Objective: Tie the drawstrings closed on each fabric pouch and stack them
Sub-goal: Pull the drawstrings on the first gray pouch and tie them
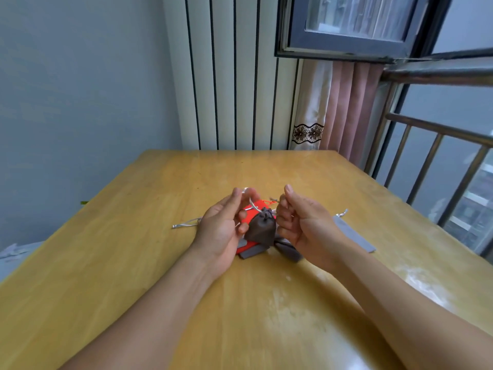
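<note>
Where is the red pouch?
The red pouch lies mid-table between the two hands, under and behind the brown pouch, with the left hand beside it.

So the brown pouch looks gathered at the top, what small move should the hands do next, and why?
Probably draw the hands apart to tighten the knot. The brown pouch is bunched shut at its neck, a silver cord loops from it to the left hand, and the right hand is curled close to the neck, seemingly holding the other end.
</note>
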`<state>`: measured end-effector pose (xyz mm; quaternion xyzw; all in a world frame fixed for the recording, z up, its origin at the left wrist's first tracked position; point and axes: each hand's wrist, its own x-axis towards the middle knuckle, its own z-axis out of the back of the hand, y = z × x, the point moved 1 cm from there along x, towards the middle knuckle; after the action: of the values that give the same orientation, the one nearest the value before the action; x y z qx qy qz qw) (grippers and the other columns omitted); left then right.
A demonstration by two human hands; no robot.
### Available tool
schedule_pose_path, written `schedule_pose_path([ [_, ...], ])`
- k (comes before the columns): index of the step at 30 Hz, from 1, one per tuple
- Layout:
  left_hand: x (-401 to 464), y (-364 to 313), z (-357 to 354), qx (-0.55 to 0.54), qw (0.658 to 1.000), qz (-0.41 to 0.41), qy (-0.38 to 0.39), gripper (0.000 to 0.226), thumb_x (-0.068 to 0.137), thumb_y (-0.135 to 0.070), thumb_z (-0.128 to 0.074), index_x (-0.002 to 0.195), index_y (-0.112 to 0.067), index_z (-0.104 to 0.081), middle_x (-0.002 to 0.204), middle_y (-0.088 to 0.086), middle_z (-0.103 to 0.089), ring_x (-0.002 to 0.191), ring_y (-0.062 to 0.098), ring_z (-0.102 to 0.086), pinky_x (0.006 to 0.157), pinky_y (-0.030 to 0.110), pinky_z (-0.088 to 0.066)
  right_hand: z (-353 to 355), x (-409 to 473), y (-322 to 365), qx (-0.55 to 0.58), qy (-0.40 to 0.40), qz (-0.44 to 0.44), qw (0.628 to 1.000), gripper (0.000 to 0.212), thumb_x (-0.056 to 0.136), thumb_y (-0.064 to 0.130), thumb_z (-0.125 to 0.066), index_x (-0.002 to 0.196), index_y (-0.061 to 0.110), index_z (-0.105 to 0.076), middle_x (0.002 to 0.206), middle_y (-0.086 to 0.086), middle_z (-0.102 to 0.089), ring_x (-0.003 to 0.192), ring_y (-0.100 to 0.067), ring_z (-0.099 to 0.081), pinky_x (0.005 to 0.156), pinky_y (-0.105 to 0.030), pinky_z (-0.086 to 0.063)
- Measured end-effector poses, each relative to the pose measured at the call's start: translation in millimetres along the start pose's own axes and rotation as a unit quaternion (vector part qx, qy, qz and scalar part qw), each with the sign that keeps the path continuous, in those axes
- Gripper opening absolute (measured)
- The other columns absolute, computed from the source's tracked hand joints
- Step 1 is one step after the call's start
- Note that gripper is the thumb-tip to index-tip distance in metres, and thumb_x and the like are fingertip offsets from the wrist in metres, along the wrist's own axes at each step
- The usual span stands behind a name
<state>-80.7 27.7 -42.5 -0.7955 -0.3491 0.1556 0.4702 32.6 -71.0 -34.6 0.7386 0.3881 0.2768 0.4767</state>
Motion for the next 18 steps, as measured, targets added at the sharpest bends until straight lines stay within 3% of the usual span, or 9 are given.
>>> schedule_pose_path([
  [3, -3.8, -2.8, -4.7, 0.032, 0.999, -0.019, 0.020, 0.017, 0.092, -0.010, -0.061, 0.104, -0.007, -0.072, 0.095, 0.000, -0.074, 0.068, 0.005, -0.060, 0.053, 0.014, -0.044, 1.4, -1.5, 4.7, -0.003, 0.026, 0.017, 1.000, 0.021, 0.095, 0.024, -0.058, 0.100, 0.008, -0.069, 0.072, -0.001, -0.060, 0.054, -0.008, -0.040, 0.045, -0.016, -0.029],
  [5, -2.3, -4.1, -4.8, 0.051, 0.997, -0.049, 0.007, 0.019, 0.089, -0.003, -0.063, 0.106, -0.005, -0.071, 0.093, 0.001, -0.076, 0.072, 0.006, -0.069, 0.060, 0.015, -0.052, 3.1, -2.3, 10.2, -0.022, 0.025, 0.031, 0.999, 0.020, 0.095, 0.013, -0.059, 0.112, 0.008, -0.069, 0.083, -0.001, -0.069, 0.056, -0.009, -0.042, 0.045, -0.014, -0.034],
  [9, 2.2, -3.3, 4.0, 0.064, 0.996, -0.052, -0.031, 0.026, 0.091, -0.005, -0.063, 0.114, -0.015, -0.065, 0.097, 0.002, -0.076, 0.082, 0.006, -0.069, 0.072, 0.017, -0.053, 5.3, -4.3, 6.8, -0.052, -0.004, 0.049, 0.997, 0.034, 0.094, 0.009, -0.061, 0.126, 0.020, -0.059, 0.096, -0.004, -0.075, 0.054, -0.010, -0.042, 0.047, -0.015, -0.039],
  [11, 4.4, -0.3, 6.7, 0.017, 0.999, -0.012, -0.042, 0.029, 0.091, -0.007, -0.062, 0.119, -0.013, -0.061, 0.099, 0.002, -0.076, 0.082, 0.008, -0.069, 0.076, 0.019, -0.053, 4.6, -4.7, 5.1, -0.052, -0.011, 0.044, 0.998, 0.035, 0.094, 0.011, -0.063, 0.127, 0.020, -0.056, 0.101, -0.005, -0.076, 0.053, -0.010, -0.047, 0.050, -0.016, -0.039],
  [15, 4.0, 1.1, 2.4, -0.040, 0.998, 0.029, -0.028, 0.012, 0.094, -0.012, -0.059, 0.101, -0.012, -0.069, 0.090, 0.001, -0.071, 0.079, 0.010, -0.067, 0.070, 0.021, -0.055, 3.5, -7.3, 5.0, -0.083, -0.032, 0.022, 0.996, 0.018, 0.092, 0.017, -0.067, 0.109, 0.011, -0.069, 0.098, -0.004, -0.076, 0.057, -0.006, -0.055, 0.054, -0.018, -0.038],
  [18, 0.3, -2.1, -2.8, -0.021, 0.999, 0.029, -0.008, 0.013, 0.095, -0.015, -0.058, 0.094, -0.015, -0.072, 0.074, -0.004, -0.066, 0.064, 0.006, -0.062, 0.058, 0.018, -0.053, 3.4, -7.8, 4.0, -0.068, -0.051, 0.017, 0.996, 0.010, 0.089, 0.015, -0.070, 0.098, 0.012, -0.074, 0.098, -0.003, -0.076, 0.063, -0.007, -0.059, 0.051, -0.017, -0.042],
])
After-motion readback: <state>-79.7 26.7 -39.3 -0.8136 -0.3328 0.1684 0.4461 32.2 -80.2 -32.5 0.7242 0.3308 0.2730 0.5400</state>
